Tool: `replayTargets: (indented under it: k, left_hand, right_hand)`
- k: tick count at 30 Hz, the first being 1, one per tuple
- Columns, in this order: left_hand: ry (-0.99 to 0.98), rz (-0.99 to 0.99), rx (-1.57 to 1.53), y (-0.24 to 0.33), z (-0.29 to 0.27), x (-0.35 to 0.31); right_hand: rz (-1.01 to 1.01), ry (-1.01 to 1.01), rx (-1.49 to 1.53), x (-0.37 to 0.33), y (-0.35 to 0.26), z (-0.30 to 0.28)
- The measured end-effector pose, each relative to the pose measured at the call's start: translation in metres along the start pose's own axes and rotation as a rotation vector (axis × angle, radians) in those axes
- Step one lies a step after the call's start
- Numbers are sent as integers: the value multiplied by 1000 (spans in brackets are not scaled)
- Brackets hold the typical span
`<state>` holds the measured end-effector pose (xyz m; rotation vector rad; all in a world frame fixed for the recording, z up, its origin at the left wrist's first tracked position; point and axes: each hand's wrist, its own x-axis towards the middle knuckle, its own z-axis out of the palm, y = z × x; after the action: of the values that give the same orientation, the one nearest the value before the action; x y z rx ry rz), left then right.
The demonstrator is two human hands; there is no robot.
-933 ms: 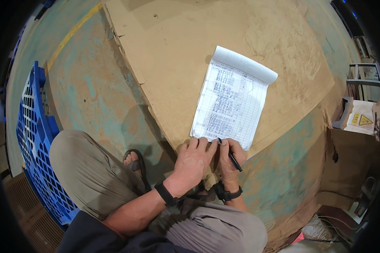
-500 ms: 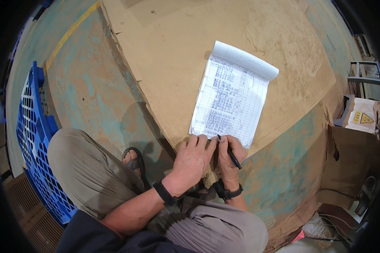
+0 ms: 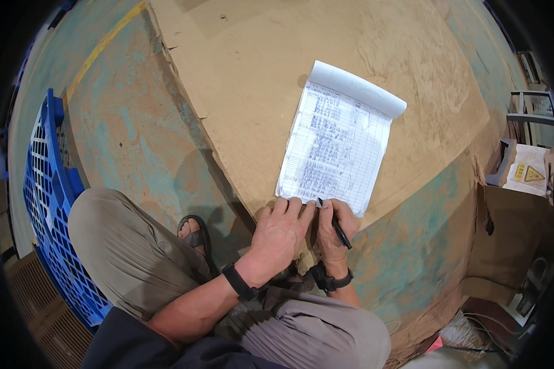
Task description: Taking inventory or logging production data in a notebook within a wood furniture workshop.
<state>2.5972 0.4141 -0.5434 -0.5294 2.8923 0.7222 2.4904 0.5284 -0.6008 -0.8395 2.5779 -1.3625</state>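
A lined pad [image 3: 338, 144] covered with handwriting rests at a slant on a cardboard sheet [image 3: 252, 92], its upper pages rolled back over the far end. My left hand [image 3: 277, 230] lies on the near edge of the pad, fingers stretched forward and holding nothing. Right beside it, my right hand [image 3: 331, 240] is closed around a black pen [image 3: 340, 232]. The pen's tip meets the paper at the lowest written line, close to my left fingers. Dark bands circle both wrists.
At the left stands a blue plastic lattice pallet [image 3: 55, 203]. To the right is a cardboard box [image 3: 505, 230] with a white package [image 3: 526, 169] bearing a yellow warning label. Cables [image 3: 486, 329] lie at the lower right. My knees flank the near side of the cardboard.
My right hand and the pen have shifted very slightly to the right and nearer to me. My left hand and the pad are nearly unmoved.
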Motion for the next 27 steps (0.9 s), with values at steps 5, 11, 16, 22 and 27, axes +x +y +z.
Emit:
replayTargets:
  k: [5, 11, 16, 22, 27]
  left_hand:
    - [7, 9, -4, 0, 1, 0]
    - [17, -2, 2, 0, 1, 0]
    - [37, 2, -14, 0, 3, 0]
    - [13, -8, -16, 0, 1, 1]
    - [2, -9, -12, 0, 0, 2]
  right_hand:
    - [61, 38, 31, 0, -3, 1]
    - [16, -9, -3, 0, -1, -1]
    - [39, -4, 40, -2, -1, -2]
    - [35, -17, 36, -2, -1, -1]
    - [25, -9, 9, -2, 1, -2]
